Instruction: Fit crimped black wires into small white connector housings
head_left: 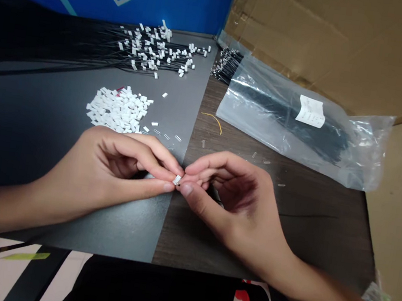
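Observation:
A small white plastic connector housing (177, 180) is pinched between the thumb and fingertips of my left hand (125, 160). My right hand (232, 195) meets it from the right, thumb against fingers, closed on a thin black wire (307, 216) whose far part lies out to the right over the dark wood. Where the wire meets the housing is mostly hidden by my fingertips. Behind my left hand sits a pile of loose white connector housings (119, 109). A few single ones lie beside it.
Black wires with white connectors (155, 49) on their ends lie in a bundle at the back left. A clear plastic bag (265, 119) of black wires with metal tips rests at the back right, before a cardboard box (335, 45). A yellow strand (214, 120) and clear plastic bits lie between.

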The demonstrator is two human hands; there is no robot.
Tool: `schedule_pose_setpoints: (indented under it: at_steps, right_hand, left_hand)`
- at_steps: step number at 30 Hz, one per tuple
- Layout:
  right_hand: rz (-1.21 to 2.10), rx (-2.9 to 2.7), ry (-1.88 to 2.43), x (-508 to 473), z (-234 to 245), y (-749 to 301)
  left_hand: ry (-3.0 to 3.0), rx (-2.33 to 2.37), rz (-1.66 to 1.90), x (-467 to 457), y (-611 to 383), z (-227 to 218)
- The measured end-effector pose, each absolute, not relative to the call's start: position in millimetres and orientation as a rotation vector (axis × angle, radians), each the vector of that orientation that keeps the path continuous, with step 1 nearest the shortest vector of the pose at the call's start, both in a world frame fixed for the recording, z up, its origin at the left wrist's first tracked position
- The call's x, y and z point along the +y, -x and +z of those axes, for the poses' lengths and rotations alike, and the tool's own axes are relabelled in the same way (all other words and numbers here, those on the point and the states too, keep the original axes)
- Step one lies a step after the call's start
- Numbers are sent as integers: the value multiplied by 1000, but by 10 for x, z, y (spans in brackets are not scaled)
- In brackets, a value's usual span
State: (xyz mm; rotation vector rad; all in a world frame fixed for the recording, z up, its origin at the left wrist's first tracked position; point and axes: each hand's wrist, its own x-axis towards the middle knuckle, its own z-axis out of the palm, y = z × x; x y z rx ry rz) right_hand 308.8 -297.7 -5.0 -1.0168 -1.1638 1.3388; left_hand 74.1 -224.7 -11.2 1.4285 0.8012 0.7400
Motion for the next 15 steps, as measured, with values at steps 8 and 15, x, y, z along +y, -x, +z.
schedule_pose_setpoints:
  at_steps: [8,15]
  right_hand:
    - [1303,-1117,1128,-2986,-45,-3092]
    - [1318,-1127,1125,-2987,-58,-3093]
  left_hand:
    - [-1473,830,772,-2270,-715,-123]
    - [-1459,824,772,-2264,-708,-111]
